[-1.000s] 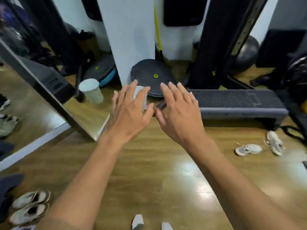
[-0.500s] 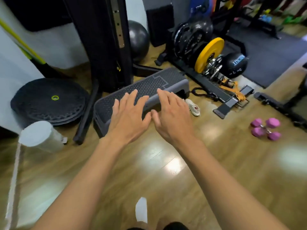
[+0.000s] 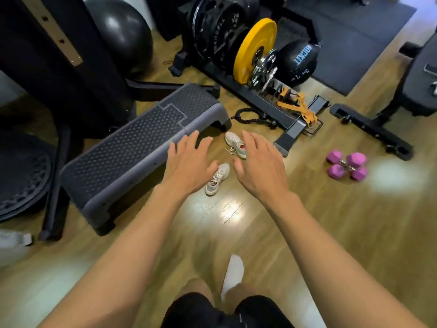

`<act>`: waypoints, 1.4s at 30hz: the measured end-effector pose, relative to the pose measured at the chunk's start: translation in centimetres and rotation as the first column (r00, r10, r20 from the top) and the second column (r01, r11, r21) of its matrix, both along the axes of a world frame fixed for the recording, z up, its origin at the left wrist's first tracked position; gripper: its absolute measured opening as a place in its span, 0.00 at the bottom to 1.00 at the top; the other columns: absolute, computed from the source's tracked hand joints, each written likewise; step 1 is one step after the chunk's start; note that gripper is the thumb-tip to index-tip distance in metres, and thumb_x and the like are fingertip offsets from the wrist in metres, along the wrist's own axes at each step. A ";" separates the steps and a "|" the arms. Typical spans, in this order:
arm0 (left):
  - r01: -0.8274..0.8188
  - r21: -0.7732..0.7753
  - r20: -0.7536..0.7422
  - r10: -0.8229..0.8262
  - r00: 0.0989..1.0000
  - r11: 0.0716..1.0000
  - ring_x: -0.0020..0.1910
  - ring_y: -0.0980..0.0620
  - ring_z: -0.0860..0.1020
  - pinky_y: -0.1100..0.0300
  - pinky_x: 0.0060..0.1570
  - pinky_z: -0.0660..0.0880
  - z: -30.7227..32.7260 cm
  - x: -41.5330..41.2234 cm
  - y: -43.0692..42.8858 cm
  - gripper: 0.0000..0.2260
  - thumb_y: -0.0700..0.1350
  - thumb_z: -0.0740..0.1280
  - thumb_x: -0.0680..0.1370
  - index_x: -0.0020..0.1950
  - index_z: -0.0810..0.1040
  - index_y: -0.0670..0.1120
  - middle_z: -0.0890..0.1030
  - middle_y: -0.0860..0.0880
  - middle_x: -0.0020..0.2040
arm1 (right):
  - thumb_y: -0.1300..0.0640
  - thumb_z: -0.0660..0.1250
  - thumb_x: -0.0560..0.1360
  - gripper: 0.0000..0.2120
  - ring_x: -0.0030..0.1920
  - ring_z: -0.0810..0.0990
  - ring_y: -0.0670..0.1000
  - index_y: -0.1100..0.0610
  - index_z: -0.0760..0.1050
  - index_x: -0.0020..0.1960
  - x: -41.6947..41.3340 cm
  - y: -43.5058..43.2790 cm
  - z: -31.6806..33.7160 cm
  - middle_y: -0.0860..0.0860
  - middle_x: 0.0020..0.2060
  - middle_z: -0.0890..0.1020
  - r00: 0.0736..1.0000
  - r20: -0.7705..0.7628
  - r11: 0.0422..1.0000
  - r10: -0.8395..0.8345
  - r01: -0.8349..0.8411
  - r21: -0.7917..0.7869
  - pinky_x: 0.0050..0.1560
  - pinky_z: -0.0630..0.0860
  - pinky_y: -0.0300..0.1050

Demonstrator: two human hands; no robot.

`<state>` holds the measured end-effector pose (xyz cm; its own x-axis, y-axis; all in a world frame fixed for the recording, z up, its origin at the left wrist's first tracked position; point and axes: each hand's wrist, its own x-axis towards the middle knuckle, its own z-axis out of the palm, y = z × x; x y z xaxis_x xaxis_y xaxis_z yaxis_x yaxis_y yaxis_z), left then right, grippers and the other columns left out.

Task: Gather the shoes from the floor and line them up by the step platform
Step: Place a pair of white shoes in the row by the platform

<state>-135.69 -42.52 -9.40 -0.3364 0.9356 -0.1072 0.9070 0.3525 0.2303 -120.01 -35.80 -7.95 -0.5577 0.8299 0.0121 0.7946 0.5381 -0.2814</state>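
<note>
The wooden floor [image 3: 354, 221] fills most of the view, glossy with patches of glare. A grey step platform [image 3: 132, 150] with a studded top lies diagonally across the left centre. Behind it, a rack holds black weight plates and one yellow plate [image 3: 254, 47], with a black medicine ball [image 3: 299, 61] just beside it. The person's forearms reach forward from the bottom edge. The left hand [image 3: 189, 163] hovers with fingers spread wide and holds nothing, its fingertips overlapping the platform's near edge. The right hand [image 3: 259, 165] is likewise spread and empty. Between the hands, two pale shoes lie on the floor near the platform's right end: the nearer shoe [image 3: 217, 179] and the farther shoe [image 3: 235, 144], apart and angled differently. A pair of pink dumbbells [image 3: 346, 165] sits to the right.
</note>
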 end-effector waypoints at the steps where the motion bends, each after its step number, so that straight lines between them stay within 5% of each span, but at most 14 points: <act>1: -0.018 -0.030 0.010 0.018 1.000 0.999 0.75 0.42 0.58 0.38 0.73 0.53 -0.9 -0.2 1.6 0.27 0.58 0.60 0.77 0.74 0.60 0.53 0.58 0.44 0.77 | 0.47 0.61 0.77 0.30 0.73 0.62 0.54 0.54 0.56 0.75 0.0 1.9 -0.7 0.52 0.72 0.65 1.000 0.015 1.000 -0.001 0.001 -0.014 0.70 0.63 0.59; 13: -0.088 -0.303 0.107 0.125 0.986 0.949 0.69 0.39 0.66 0.41 0.68 0.60 -18.4 -4.5 16.9 0.27 0.46 0.65 0.75 0.73 0.61 0.51 0.65 0.44 0.72 | 0.49 0.62 0.75 0.33 0.70 0.64 0.58 0.55 0.55 0.76 -6.5 16.4 -16.7 0.55 0.73 0.63 0.986 0.156 0.960 0.056 -0.010 -0.278 0.67 0.65 0.55; 19: -0.105 -0.464 0.159 0.200 0.967 0.879 0.67 0.41 0.67 0.46 0.65 0.66 -32.5 -5.5 20.8 0.27 0.44 0.64 0.75 0.73 0.61 0.50 0.65 0.43 0.71 | 0.49 0.63 0.75 0.32 0.67 0.67 0.60 0.55 0.56 0.75 -9.3 21.1 -31.1 0.56 0.71 0.65 0.981 0.174 0.873 0.085 0.010 -0.487 0.64 0.68 0.54; 22: -0.147 -0.527 0.168 0.272 0.947 0.837 0.66 0.41 0.68 0.47 0.62 0.68 -41.0 -5.8 22.3 0.27 0.45 0.65 0.75 0.73 0.62 0.49 0.66 0.44 0.70 | 0.48 0.64 0.76 0.32 0.66 0.69 0.61 0.55 0.56 0.75 -10.5 22.7 -40.1 0.57 0.70 0.67 0.957 0.178 0.800 0.230 -0.082 -0.595 0.64 0.69 0.56; 28: -0.176 -0.630 0.219 0.390 0.894 0.756 0.66 0.40 0.67 0.46 0.64 0.68 -58.5 -5.9 24.2 0.24 0.47 0.64 0.76 0.70 0.64 0.45 0.67 0.42 0.67 | 0.51 0.64 0.75 0.26 0.57 0.76 0.63 0.59 0.62 0.68 -12.5 26.0 -57.7 0.61 0.57 0.76 0.932 0.124 0.693 0.341 -0.160 -0.703 0.52 0.74 0.51; 33: -0.147 -0.599 0.164 0.300 0.940 0.787 0.64 0.40 0.68 0.48 0.58 0.68 -70.3 -6.7 25.9 0.26 0.50 0.63 0.77 0.73 0.59 0.49 0.67 0.44 0.66 | 0.56 0.62 0.77 0.26 0.59 0.75 0.62 0.62 0.60 0.71 -14.6 27.5 -70.2 0.62 0.60 0.74 0.912 0.126 0.660 0.390 -0.181 -0.729 0.51 0.69 0.46; 36: 0.047 -0.673 0.176 0.097 0.980 0.738 0.47 0.45 0.73 0.55 0.43 0.68 -74.1 -8.7 27.0 0.25 0.48 0.65 0.76 0.70 0.62 0.46 0.75 0.44 0.57 | 0.60 0.61 0.76 0.23 0.62 0.71 0.62 0.63 0.61 0.70 -15.2 26.8 -75.1 0.61 0.61 0.71 0.888 0.047 0.627 0.458 -0.285 -0.725 0.57 0.70 0.48; 42: 0.135 -0.738 0.146 -0.039 0.988 0.661 0.42 0.47 0.73 0.57 0.41 0.69 -77.0 -11.6 29.1 0.15 0.49 0.66 0.75 0.60 0.72 0.47 0.72 0.49 0.44 | 0.51 0.63 0.75 0.23 0.57 0.74 0.61 0.55 0.62 0.67 -16.1 26.3 -78.9 0.58 0.62 0.65 0.922 0.057 0.699 0.384 -0.250 -0.670 0.50 0.66 0.46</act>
